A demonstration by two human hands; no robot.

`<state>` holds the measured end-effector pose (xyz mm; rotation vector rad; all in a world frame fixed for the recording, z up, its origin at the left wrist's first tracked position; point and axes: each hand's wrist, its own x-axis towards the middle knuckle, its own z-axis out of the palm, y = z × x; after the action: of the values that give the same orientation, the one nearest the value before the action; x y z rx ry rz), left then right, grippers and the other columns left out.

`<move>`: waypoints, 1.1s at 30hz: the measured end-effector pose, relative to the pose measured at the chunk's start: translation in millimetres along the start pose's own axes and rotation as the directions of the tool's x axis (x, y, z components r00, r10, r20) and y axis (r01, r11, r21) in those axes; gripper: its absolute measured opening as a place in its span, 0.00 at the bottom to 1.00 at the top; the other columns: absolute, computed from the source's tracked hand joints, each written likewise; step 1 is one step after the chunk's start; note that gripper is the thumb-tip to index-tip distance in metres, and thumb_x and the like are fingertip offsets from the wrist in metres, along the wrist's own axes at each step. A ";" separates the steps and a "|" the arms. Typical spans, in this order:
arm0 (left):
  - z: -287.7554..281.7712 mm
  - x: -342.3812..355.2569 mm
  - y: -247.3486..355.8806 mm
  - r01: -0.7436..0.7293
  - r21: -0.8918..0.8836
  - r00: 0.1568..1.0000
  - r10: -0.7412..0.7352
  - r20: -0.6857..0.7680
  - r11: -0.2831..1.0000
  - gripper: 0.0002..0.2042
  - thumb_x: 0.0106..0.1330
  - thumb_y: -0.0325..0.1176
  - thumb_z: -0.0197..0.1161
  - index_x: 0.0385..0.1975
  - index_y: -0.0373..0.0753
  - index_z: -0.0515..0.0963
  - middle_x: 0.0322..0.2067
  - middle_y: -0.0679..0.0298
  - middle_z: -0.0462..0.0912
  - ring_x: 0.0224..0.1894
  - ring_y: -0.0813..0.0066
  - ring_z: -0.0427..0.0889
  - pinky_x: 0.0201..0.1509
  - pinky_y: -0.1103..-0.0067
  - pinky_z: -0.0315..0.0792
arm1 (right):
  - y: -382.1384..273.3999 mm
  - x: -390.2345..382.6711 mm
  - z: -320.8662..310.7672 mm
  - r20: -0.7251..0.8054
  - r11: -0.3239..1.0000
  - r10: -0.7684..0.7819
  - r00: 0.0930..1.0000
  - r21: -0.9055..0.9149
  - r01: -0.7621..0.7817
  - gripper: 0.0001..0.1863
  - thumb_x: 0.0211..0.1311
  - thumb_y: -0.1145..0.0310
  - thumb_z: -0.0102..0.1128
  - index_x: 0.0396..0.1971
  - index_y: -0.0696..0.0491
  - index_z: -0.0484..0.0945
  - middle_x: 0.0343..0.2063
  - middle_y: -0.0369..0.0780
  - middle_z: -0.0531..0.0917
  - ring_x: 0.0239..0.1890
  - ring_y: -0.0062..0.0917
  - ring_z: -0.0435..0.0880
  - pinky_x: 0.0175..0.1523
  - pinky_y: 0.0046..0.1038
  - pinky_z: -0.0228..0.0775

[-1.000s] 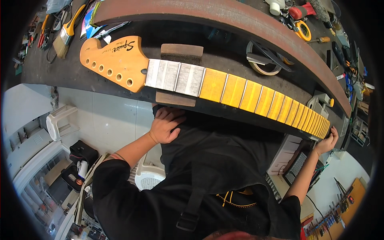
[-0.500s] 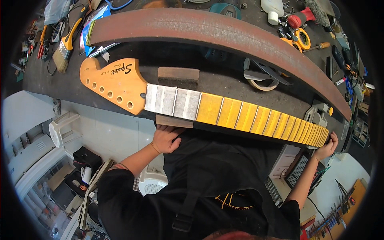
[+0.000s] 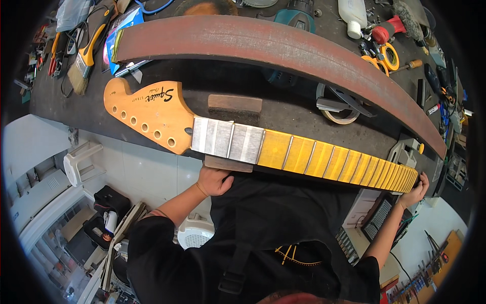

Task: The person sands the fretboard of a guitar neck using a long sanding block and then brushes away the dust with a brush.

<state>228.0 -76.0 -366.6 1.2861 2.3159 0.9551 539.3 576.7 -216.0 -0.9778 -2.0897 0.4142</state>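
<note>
A guitar neck (image 3: pixel 324 156) lies across the bench edge, its bare wooden headstock (image 3: pixel 152 111) at the left. Yellow tape covers most of the fretboard between the frets; the part by the nut is silvery grey. A wooden block with a dark middle (image 3: pixel 234 103) sits crosswise under it. My right hand (image 3: pixel 415 192) grips the heel end, fingers curled round the edge. Against the block's near end is my left hand (image 3: pixel 214 181), thumb showing and fingers mostly hidden under the block and neck.
Beyond the neck arches a long reddish-brown abrasive-faced bar (image 3: pixel 253 40). Around it are a paintbrush (image 3: pixel 81 68), a teal power tool (image 3: pixel 293 20), a white bottle (image 3: pixel 353 19), yellow tape rolls (image 3: pixel 389 55) and a pale ring (image 3: pixel 336 114). A white stool (image 3: pixel 83 162) stands on the floor.
The whole view has shifted slightly, so bench, neck and bar appear a little lower and further right. Both hands stay at about the same places on the neck and block.
</note>
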 end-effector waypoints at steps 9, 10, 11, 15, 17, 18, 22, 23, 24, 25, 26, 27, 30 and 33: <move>-4.5 7.3 3.3 -0.026 0.045 0.994 0.031 -0.109 0.999 0.20 0.57 0.41 0.64 0.49 0.45 0.87 0.51 0.57 0.84 0.53 0.54 0.79 0.58 0.61 0.67 | 5.7 1.6 0.8 -0.015 1.000 -0.002 1.000 -0.021 0.001 0.13 0.73 0.74 0.42 0.40 0.61 0.78 0.52 0.47 0.84 0.59 0.35 0.79 0.71 0.36 0.63; -6.7 9.6 5.5 -0.024 0.036 0.993 0.028 -0.115 0.999 0.20 0.57 0.41 0.64 0.50 0.45 0.86 0.52 0.58 0.83 0.54 0.55 0.78 0.60 0.60 0.65 | 5.2 1.9 1.1 -0.019 1.000 0.008 1.000 -0.017 -0.008 0.13 0.73 0.74 0.42 0.40 0.61 0.78 0.52 0.47 0.84 0.58 0.35 0.79 0.70 0.35 0.63; -10.6 12.2 9.2 -0.017 0.024 0.993 0.020 -0.116 1.000 0.20 0.58 0.40 0.62 0.51 0.44 0.86 0.52 0.58 0.83 0.54 0.54 0.77 0.62 0.60 0.64 | 4.8 2.5 1.6 -0.027 1.000 0.014 1.000 -0.018 -0.015 0.13 0.73 0.74 0.43 0.40 0.61 0.78 0.51 0.46 0.84 0.58 0.34 0.80 0.69 0.35 0.64; -16.6 14.5 11.9 -0.066 0.025 0.988 0.069 -0.139 0.998 0.20 0.58 0.39 0.62 0.49 0.41 0.86 0.55 0.58 0.83 0.55 0.53 0.77 0.65 0.59 0.64 | 10.8 5.7 1.4 -0.032 1.000 0.022 0.999 -0.004 -0.023 0.13 0.73 0.73 0.44 0.40 0.62 0.79 0.51 0.45 0.85 0.57 0.33 0.80 0.68 0.33 0.65; -17.4 13.7 12.6 -0.069 0.020 0.987 0.071 -0.145 0.997 0.20 0.58 0.39 0.62 0.49 0.41 0.86 0.55 0.57 0.83 0.56 0.54 0.77 0.66 0.59 0.64 | 14.1 6.2 2.0 -0.039 1.000 0.025 0.999 0.010 -0.024 0.13 0.73 0.73 0.44 0.41 0.62 0.79 0.51 0.45 0.85 0.57 0.33 0.80 0.68 0.33 0.65; -17.8 12.9 12.8 -0.071 0.016 0.986 0.073 -0.149 0.997 0.19 0.58 0.39 0.62 0.49 0.41 0.85 0.55 0.57 0.83 0.57 0.54 0.77 0.66 0.59 0.64 | 15.5 6.3 2.0 -0.046 0.999 0.028 0.999 0.023 -0.027 0.13 0.73 0.73 0.44 0.41 0.62 0.80 0.51 0.45 0.85 0.57 0.33 0.80 0.68 0.33 0.65; -18.5 9.0 13.0 -0.062 0.026 0.987 0.065 -0.146 0.998 0.19 0.59 0.39 0.61 0.49 0.41 0.85 0.56 0.56 0.82 0.60 0.54 0.77 0.67 0.59 0.63 | 9.4 6.2 5.7 -0.049 0.999 0.035 0.998 0.027 -0.033 0.13 0.73 0.73 0.44 0.40 0.62 0.80 0.50 0.45 0.85 0.56 0.32 0.80 0.68 0.32 0.66; -18.6 8.3 12.8 -0.060 0.021 0.987 0.062 -0.147 0.998 0.19 0.59 0.39 0.61 0.49 0.41 0.85 0.56 0.56 0.82 0.61 0.54 0.77 0.67 0.59 0.63 | 5.8 5.0 7.5 -0.056 0.999 0.050 0.997 0.020 -0.049 0.13 0.73 0.73 0.44 0.40 0.62 0.80 0.50 0.45 0.85 0.56 0.32 0.81 0.68 0.32 0.66; -18.9 7.4 13.0 -0.058 0.015 0.987 0.060 -0.147 0.998 0.19 0.59 0.39 0.61 0.49 0.41 0.85 0.56 0.56 0.82 0.62 0.54 0.77 0.68 0.59 0.63 | 2.4 4.6 9.2 -0.063 0.998 0.066 0.996 0.013 -0.065 0.13 0.73 0.73 0.44 0.40 0.62 0.80 0.50 0.45 0.85 0.56 0.32 0.81 0.68 0.32 0.66; -19.4 8.7 13.1 -0.065 0.012 0.987 0.066 -0.147 0.998 0.19 0.59 0.39 0.61 0.49 0.41 0.85 0.56 0.56 0.82 0.62 0.54 0.77 0.68 0.59 0.63 | 5.9 4.4 5.4 -0.069 0.998 0.065 0.995 0.008 -0.065 0.13 0.73 0.73 0.44 0.40 0.62 0.80 0.50 0.45 0.85 0.56 0.32 0.81 0.68 0.32 0.66; -20.3 10.0 13.5 -0.068 0.014 0.986 0.069 -0.150 0.998 0.19 0.59 0.39 0.61 0.49 0.41 0.85 0.56 0.56 0.82 0.62 0.54 0.77 0.69 0.58 0.62 | 10.0 3.4 2.4 -0.065 0.998 0.062 0.996 0.033 -0.060 0.13 0.73 0.74 0.44 0.40 0.61 0.80 0.50 0.45 0.85 0.56 0.32 0.81 0.67 0.32 0.67; -21.3 11.3 13.9 -0.072 0.016 0.986 0.074 -0.152 0.997 0.19 0.59 0.39 0.62 0.49 0.40 0.85 0.56 0.56 0.82 0.62 0.53 0.77 0.69 0.58 0.62 | 14.4 1.8 -1.4 -0.062 0.997 0.060 0.996 0.056 -0.056 0.12 0.73 0.74 0.45 0.40 0.61 0.80 0.50 0.45 0.85 0.56 0.32 0.81 0.67 0.32 0.67; -19.4 11.6 12.9 -0.065 0.009 0.985 0.066 -0.162 0.998 0.19 0.59 0.38 0.62 0.48 0.40 0.85 0.56 0.56 0.82 0.62 0.52 0.76 0.69 0.57 0.62 | 1.3 -0.6 6.6 -0.098 1.000 0.016 0.995 -0.011 -0.018 0.11 0.72 0.75 0.48 0.38 0.61 0.81 0.48 0.46 0.86 0.53 0.33 0.83 0.66 0.32 0.69; -20.0 12.1 16.5 -0.079 0.008 0.984 0.079 -0.159 0.997 0.18 0.59 0.37 0.62 0.48 0.39 0.84 0.56 0.56 0.82 0.63 0.51 0.75 0.70 0.57 0.62 | -18.4 1.9 12.6 -0.117 0.999 -0.002 0.993 -0.033 -0.002 0.10 0.70 0.76 0.51 0.36 0.60 0.83 0.46 0.44 0.87 0.52 0.33 0.84 0.64 0.31 0.71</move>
<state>220.5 -67.7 -340.3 1.3570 2.3992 1.1203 519.6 566.5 -212.7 -0.9972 -1.9967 0.3156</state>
